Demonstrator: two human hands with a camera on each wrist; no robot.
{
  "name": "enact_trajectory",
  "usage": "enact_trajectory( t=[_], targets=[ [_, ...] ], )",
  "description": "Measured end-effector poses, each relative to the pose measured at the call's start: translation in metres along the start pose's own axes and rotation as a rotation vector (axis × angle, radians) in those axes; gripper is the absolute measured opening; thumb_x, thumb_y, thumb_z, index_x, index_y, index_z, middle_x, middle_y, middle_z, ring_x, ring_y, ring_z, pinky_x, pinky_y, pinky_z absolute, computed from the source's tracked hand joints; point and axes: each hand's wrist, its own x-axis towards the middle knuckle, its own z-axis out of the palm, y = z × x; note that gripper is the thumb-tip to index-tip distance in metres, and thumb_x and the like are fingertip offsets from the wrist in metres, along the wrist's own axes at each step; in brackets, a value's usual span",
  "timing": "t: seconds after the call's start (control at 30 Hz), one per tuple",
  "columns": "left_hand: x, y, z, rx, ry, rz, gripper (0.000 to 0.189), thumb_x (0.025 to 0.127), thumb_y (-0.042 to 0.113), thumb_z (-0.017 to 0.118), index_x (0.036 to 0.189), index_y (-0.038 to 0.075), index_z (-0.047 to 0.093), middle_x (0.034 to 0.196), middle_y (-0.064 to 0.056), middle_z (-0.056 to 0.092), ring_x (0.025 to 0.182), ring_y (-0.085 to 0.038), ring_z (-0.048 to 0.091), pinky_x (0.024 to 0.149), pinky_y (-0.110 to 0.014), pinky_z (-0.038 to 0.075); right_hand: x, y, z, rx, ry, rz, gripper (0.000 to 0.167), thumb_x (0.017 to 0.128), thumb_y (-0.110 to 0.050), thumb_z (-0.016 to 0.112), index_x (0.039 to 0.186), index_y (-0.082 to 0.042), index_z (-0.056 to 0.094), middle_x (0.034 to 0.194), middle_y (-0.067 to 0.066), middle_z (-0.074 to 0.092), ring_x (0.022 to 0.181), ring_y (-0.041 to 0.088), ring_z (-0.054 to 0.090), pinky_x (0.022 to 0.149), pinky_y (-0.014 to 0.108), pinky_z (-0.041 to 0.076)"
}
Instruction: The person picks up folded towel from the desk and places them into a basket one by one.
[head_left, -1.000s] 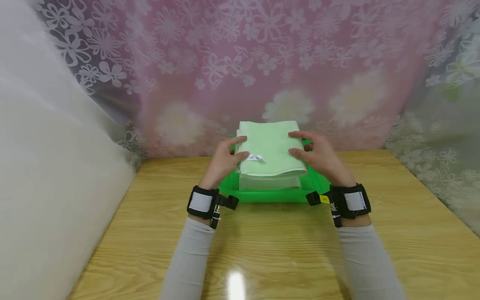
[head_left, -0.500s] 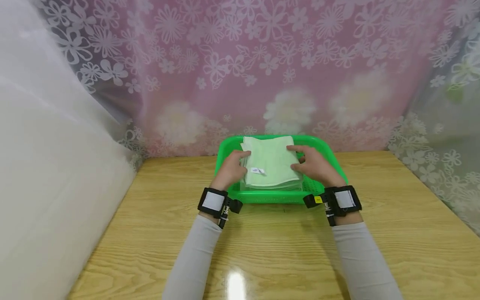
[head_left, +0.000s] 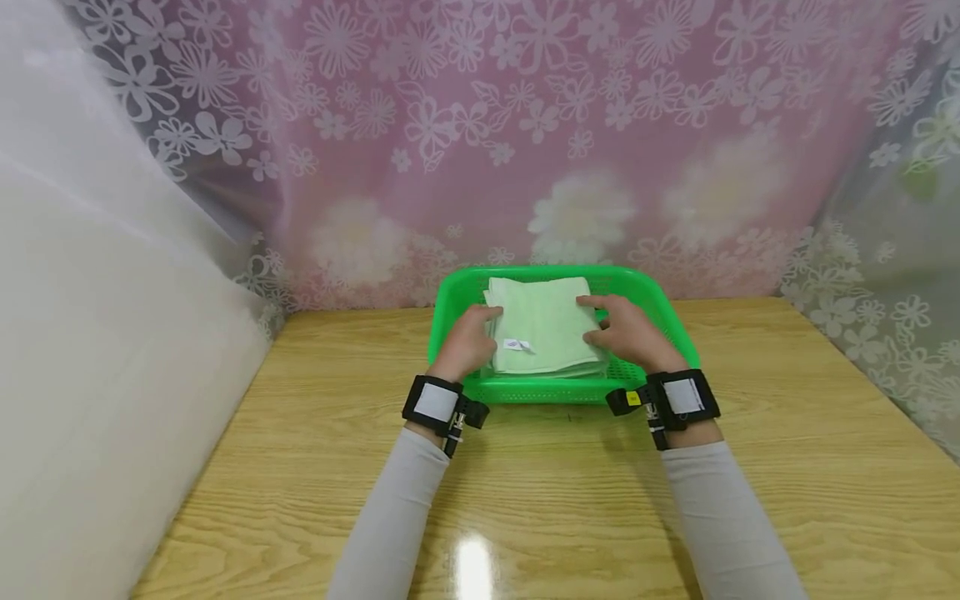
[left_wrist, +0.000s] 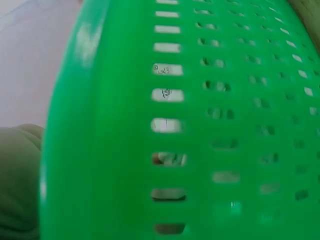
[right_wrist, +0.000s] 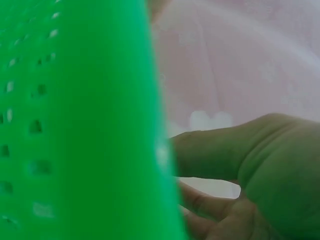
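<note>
A pale green folded towel (head_left: pixel 546 321) with a small white tag lies flat on other folded cloth inside a green plastic basket (head_left: pixel 547 392). My left hand (head_left: pixel 463 340) holds its left edge, index finger and thumb at the side. On the right edge, my right hand (head_left: pixel 632 333) grips with index fingertip on top and thumb nearer the front. Basket wall fills much of both wrist views and hides the fingertips there. The right wrist view shows the thumb and curled fingers of the right hand (right_wrist: pixel 270 170) beyond the rim; only a bit of the left hand (left_wrist: pixel 19 180) shows in its own view.
The basket stands near the back edge of a wood-grain table (head_left: pixel 555 500). Behind it hangs a pink flowered curtain (head_left: pixel 465 183). White sheeting (head_left: pixel 120 317) closes off the left side. Each wrist wears a black strap (head_left: pixel 435 402) with a small camera.
Both hands have lowered the towel into the basket, where it now rests on the cloth beneath. Over the last half second hands and towel have hardly moved.
</note>
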Motion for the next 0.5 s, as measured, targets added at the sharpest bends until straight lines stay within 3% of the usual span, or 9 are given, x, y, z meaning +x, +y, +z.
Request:
enact_trajectory(
  t=[0.07, 0.17, 0.2, 0.27, 0.37, 0.47, 0.5],
  targets=[
    [0.0001, 0.0003, -0.0003, 0.003, 0.002, -0.009, 0.070, 0.089, -0.023, 0.044, 0.154, 0.002, 0.051, 0.161, -0.022, 0.045, 0.128, -0.034, 0.051, 0.058, -0.025, 0.035, 0.0000, 0.0010, 0.0002, -0.003, -0.003, 0.008, 0.063, 0.101, -0.003, 0.063, 0.160, -0.003, 0.041, 0.165, 0.032, 0.032, 0.128, 0.051, 0.057, 0.083, 0.040, 0.051],
    [-0.0003, 0.0003, 0.0000, 0.006, -0.005, -0.032, 0.069, 0.089, -0.022, 0.044, 0.154, 0.001, 0.051, 0.162, -0.021, 0.045, 0.128, -0.033, 0.050, 0.056, -0.023, 0.035, 0.0005, 0.0036, 0.0011, -0.019, -0.008, 0.026, 0.063, 0.100, -0.001, 0.064, 0.159, 0.000, 0.042, 0.162, 0.033, 0.037, 0.098, 0.040, 0.064, 0.072, 0.035, 0.046],
    [-0.0005, -0.0001, 0.0006, 0.011, -0.010, -0.040, 0.069, 0.089, -0.021, 0.044, 0.154, 0.001, 0.051, 0.163, -0.021, 0.045, 0.121, -0.033, 0.054, 0.055, -0.023, 0.035, 0.0008, 0.0048, 0.0015, -0.030, -0.011, 0.032, 0.063, 0.100, -0.001, 0.064, 0.158, 0.001, 0.042, 0.160, 0.035, 0.040, 0.085, 0.034, 0.061, 0.069, 0.034, 0.044],
    [-0.0009, -0.0013, 0.0016, 0.021, -0.026, -0.056, 0.068, 0.090, -0.020, 0.044, 0.154, 0.001, 0.050, 0.164, -0.021, 0.043, 0.121, -0.032, 0.054, 0.053, -0.023, 0.034, 0.0016, 0.0065, 0.0028, -0.053, -0.019, 0.045, 0.062, 0.100, -0.002, 0.065, 0.157, 0.002, 0.043, 0.156, 0.036, 0.043, 0.069, 0.023, 0.049, 0.065, 0.034, 0.040],
    [-0.0008, -0.0032, 0.0027, 0.040, -0.049, -0.065, 0.067, 0.091, -0.019, 0.043, 0.155, -0.001, 0.048, 0.166, -0.021, 0.041, 0.124, -0.033, 0.053, 0.056, -0.025, 0.034, 0.0029, 0.0073, 0.0046, -0.088, -0.028, 0.054, 0.062, 0.100, -0.004, 0.067, 0.157, 0.003, 0.044, 0.153, 0.037, 0.045, 0.063, 0.017, 0.039, 0.065, 0.033, 0.039],
    [-0.0005, -0.0031, 0.0025, 0.085, -0.045, -0.053, 0.065, 0.092, -0.018, 0.043, 0.156, -0.002, 0.046, 0.165, -0.022, 0.042, 0.139, -0.031, 0.048, 0.068, -0.027, 0.036, 0.0023, 0.0049, 0.0047, -0.107, -0.024, 0.050, 0.062, 0.099, -0.005, 0.067, 0.157, 0.003, 0.044, 0.153, 0.037, 0.046, 0.063, 0.018, 0.040, 0.066, 0.033, 0.040],
    [-0.0006, -0.0026, 0.0025, 0.090, -0.040, -0.055, 0.066, 0.092, -0.018, 0.043, 0.156, -0.002, 0.045, 0.165, -0.024, 0.041, 0.134, -0.033, 0.051, 0.070, -0.029, 0.036, 0.0015, 0.0031, 0.0043, -0.111, -0.013, 0.037, 0.063, 0.099, -0.004, 0.067, 0.156, 0.004, 0.044, 0.153, 0.037, 0.046, 0.063, 0.020, 0.043, 0.066, 0.034, 0.041]
  ],
)
